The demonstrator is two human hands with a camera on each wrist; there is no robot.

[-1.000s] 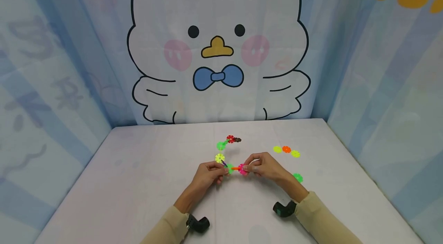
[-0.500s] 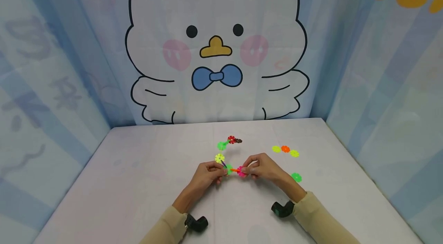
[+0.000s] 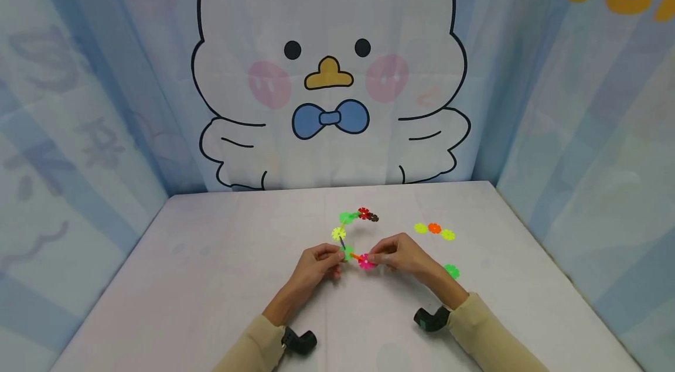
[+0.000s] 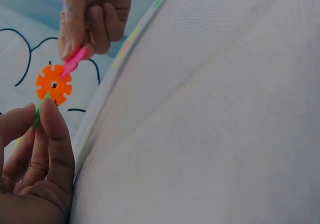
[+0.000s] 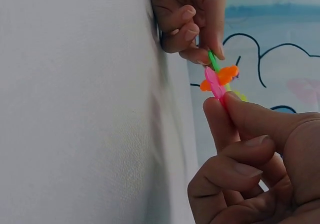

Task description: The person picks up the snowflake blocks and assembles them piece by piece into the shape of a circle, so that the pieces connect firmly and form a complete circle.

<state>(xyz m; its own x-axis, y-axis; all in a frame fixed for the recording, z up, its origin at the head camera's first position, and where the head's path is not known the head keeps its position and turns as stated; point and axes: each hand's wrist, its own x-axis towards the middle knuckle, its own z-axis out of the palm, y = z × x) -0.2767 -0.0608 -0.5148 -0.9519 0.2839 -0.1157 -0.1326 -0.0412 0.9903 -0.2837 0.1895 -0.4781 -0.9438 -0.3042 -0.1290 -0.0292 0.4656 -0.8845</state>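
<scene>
A curved chain of slotted plastic snowflake discs joins my two hands, held up off the table. My left hand [image 3: 316, 266] pinches a green disc [image 3: 348, 252] between thumb and finger. With its thumb and fingertip, my right hand [image 3: 405, 253] pinches a pink disc [image 3: 365, 263] at the chain's near end. An orange disc [image 4: 44, 87] sits between pink and green, slotted edge to edge. Beyond the left fingertips, the chain runs through a dark disc, a yellow disc [image 3: 338, 234], green pieces [image 3: 345, 218] and a red disc [image 3: 364, 213] to a brown disc [image 3: 374, 217].
On the white table [image 3: 211, 278], a yellow disc [image 3: 420, 228], an orange disc [image 3: 434, 228] and another yellow disc [image 3: 448, 235] lie in a row at the right. Nearer, a loose green disc [image 3: 451, 271] lies beside the right forearm. A printed curtain [image 3: 329, 155] stands behind.
The chain's far end has swung a little to the right, and the yellow disc has shifted away from me. The pink disc has turned to show more of its face. Both hands keep their pinch.
</scene>
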